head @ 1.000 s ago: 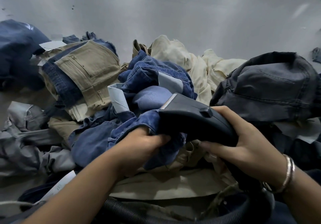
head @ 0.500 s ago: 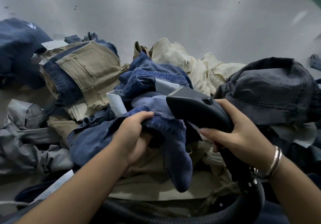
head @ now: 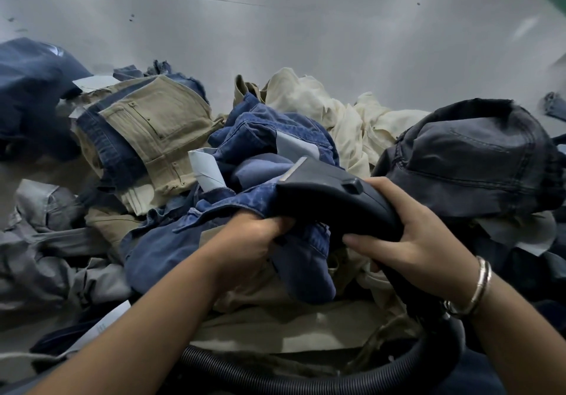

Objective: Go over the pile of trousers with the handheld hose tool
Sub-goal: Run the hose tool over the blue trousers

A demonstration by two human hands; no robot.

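- Lying on a grey, shiny table with dark specks, the pile spreads right across your view; a green edge shows at the top right corner.
- You can see no container; the garments lie loose, overlapping.
- Counted by colour where it can be told: one tan pair, one cream heap, one charcoal bundle, grey cloth on the left, blue jeans in the middle.
- Your left hand grips a fold of the blue jeans, fingers curled.
- Your right hand, bangle on the wrist, is wrapped round the tool, whose nozzle rests on the jeans.
- One ribbed hose curves along the near edge.
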